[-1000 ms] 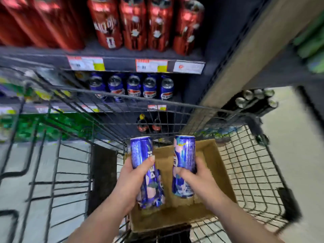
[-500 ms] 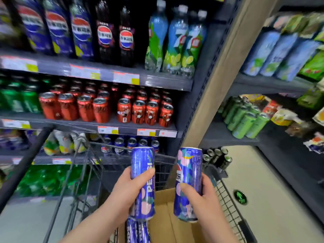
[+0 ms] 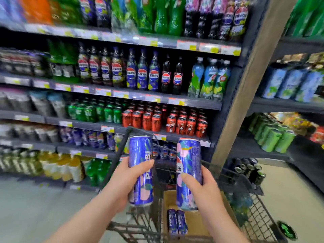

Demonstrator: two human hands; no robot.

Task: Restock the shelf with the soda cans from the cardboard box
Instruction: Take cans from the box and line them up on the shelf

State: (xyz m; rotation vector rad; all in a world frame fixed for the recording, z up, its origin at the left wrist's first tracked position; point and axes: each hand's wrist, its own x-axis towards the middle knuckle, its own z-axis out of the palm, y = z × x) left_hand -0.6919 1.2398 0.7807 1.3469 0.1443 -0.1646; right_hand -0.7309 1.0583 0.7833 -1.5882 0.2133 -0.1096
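My left hand (image 3: 125,181) grips a tall blue Pepsi can (image 3: 141,160) upright, fingers wrapped round its lower half. My right hand (image 3: 206,188) grips a second blue can with pink fruit print (image 3: 188,162), also upright. Both cans are raised above the cardboard box (image 3: 198,223), which sits in the wire shopping cart (image 3: 259,218) and holds two more blue cans (image 3: 177,221) lying down. The drinks shelf (image 3: 189,135) stands ahead, with a row of blue cans (image 3: 163,152) on the level behind the cans I hold.
Red cans (image 3: 185,123) and green cans (image 3: 94,111) fill the shelf level above; bottles stand higher up. A wooden post (image 3: 245,88) divides this shelf from a side shelf with green cans (image 3: 275,137). Dark cans (image 3: 249,169) stand low on the right. Grey floor lies to the left.
My view has tilted up from the cart to the shelves. Both hands have lifted their cans out of the box to shelf height.
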